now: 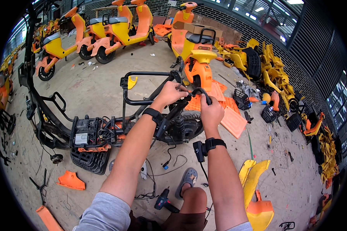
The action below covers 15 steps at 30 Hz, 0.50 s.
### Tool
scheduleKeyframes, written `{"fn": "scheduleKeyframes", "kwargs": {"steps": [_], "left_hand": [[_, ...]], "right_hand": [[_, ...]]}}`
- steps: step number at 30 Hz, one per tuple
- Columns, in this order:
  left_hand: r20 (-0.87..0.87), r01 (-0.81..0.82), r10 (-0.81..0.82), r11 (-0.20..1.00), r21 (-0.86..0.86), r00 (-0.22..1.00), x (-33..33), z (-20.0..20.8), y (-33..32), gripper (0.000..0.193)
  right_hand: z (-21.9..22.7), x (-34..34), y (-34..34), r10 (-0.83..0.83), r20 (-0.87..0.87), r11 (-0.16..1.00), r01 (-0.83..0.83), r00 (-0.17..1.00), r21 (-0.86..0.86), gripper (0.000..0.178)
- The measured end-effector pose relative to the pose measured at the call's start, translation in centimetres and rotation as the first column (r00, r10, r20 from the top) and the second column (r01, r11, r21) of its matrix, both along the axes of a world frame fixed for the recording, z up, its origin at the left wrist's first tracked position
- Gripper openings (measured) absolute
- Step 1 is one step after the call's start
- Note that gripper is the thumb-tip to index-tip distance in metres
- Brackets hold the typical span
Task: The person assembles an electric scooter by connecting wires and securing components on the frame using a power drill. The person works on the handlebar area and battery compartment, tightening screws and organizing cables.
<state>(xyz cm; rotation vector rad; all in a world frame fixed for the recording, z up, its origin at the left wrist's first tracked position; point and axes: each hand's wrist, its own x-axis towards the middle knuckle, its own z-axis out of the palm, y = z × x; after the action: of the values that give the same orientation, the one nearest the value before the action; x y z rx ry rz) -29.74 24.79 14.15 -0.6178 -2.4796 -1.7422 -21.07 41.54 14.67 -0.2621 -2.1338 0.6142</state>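
Observation:
A stripped scooter frame [155, 92] of black tubing stands in front of me, its rear wheel [192, 122] and shock absorber [179, 127] showing below my hands. My left hand [169, 94] is closed in a pinch at the rear of the frame; what its fingertips hold is too small and hidden to name. Beside it, my right hand [212, 112] grips a black curved tube [200, 91], whose far end meets the frame near my left fingers. Wires and a battery-bay block [85, 133] sit low in the frame's middle.
A cordless drill [164, 201] and loose cables [152, 181] lie near my shoe. Orange panels [234, 121] and yellow panels [252, 173] lie on the right. Yellow-orange scooters [123, 30] stand at the back, a heap of yellow parts [273, 69] along the wall.

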Motion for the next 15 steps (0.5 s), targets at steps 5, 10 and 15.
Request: {"fn": "scheduleKeyframes", "kwargs": {"steps": [5,10,15], "left_hand": [[-0.100,-0.037,0.040,0.999,0.035,0.994,0.65,0.20,0.53,0.031],[0.000,0.007,-0.007,1.000,0.014,1.000,0.47,0.34,0.01,0.036],[-0.025,-0.032,0.031,0.999,-0.026,0.999,1.00,0.76,0.36,0.034]], "right_hand": [[0.11,0.08,0.25,-0.014,0.010,1.000,0.014,1.000,0.007,0.032],[0.13,-0.02,0.04,-0.003,0.010,1.000,0.003,1.000,0.012,0.033],[0.07,0.04,0.22,-0.012,0.008,1.000,0.012,1.000,0.011,0.033]]}}
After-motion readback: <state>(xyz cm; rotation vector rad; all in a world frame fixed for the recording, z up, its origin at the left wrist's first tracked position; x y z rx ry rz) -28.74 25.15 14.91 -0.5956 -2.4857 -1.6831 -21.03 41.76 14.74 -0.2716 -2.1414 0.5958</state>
